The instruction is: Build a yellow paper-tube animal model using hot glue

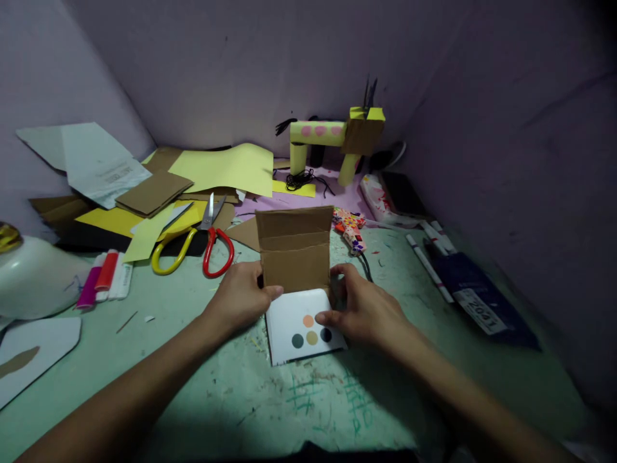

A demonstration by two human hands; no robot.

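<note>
A creased piece of cardboard (295, 267) is between my hands at the middle of the table. Its brown side stands upright at the back, bent along fold lines, while a white panel (289, 321) with several coloured dots slopes toward me. My left hand (241, 292) grips its left edge, thumb resting on the white panel's upper corner. On the right edge, my right hand (364, 305) holds it with the thumb over the dots and the fingers behind. The cardboard partly hides the fingertips of both hands.
Scissors (212, 235) with yellow and red handles lie at left, near markers (108, 280) and stacked yellow paper (226, 168). A yellow giraffe-like paper model (318, 133) stands at the back. A glue gun (351, 228) lies behind my right hand; a blue pouch (477, 296) is right.
</note>
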